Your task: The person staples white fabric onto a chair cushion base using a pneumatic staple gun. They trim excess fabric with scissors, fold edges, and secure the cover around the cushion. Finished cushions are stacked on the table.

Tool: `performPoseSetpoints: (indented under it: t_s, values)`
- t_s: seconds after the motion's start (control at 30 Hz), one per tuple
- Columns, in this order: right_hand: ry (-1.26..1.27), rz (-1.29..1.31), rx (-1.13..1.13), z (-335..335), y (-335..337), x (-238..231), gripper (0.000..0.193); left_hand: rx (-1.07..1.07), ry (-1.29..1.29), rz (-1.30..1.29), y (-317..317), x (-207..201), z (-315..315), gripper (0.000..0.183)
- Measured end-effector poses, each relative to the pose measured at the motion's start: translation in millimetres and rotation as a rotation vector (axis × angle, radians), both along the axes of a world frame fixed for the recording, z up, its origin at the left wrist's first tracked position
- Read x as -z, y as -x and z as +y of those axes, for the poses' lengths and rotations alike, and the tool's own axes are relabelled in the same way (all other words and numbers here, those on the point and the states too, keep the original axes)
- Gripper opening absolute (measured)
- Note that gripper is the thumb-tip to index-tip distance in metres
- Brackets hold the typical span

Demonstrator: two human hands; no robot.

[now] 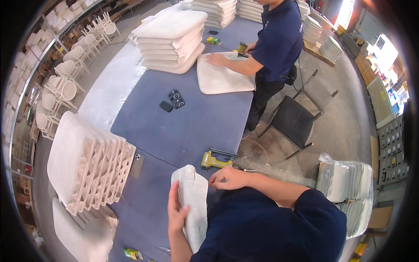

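Observation:
A cream fabric-covered seat cushion [194, 205] stands tilted on its edge close to my body. My left hand [176, 207] holds it from the left side, with the fingers up along the edge and the thumb over the near face. At the cushion's upper right edge, my right hand [228, 178] is closed, its fingers curled and their tips by the fabric. Whether they pinch the fabric is too small to make out. Just beyond that hand, a yellow-green staple gun [214, 159] lies on the blue-grey table [152, 135], joined to an air hose.
Ruffled cushions are stacked [98, 166] at left, beside a phone [137, 166]. Ahead lie another phone [176, 99] and a small black case [166, 106]. Beyond, a co-worker [279, 43] staples a cushion [218, 78] near a tall stack [170, 39]. A black chair [292, 120] stands right.

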State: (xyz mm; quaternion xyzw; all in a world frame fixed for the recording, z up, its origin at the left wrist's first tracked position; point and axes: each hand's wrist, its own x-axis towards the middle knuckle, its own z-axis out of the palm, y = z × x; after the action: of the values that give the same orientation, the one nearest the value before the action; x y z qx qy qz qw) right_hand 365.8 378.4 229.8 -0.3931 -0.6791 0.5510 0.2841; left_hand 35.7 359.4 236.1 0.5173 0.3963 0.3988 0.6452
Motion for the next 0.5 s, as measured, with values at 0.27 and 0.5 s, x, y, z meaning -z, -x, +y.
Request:
performPoseSetpoints:
  t_s: [0.27,0.5]
  values:
    - [-0.243,-0.011,-0.061,5,42,-10,0.025,-0.072,0.464,0.100,10,91,80,0.068]
    - [-0.012,-0.043,-0.166,6,49,-21,0.053,-0.088,0.298,0.270,0,42,69,0.077]
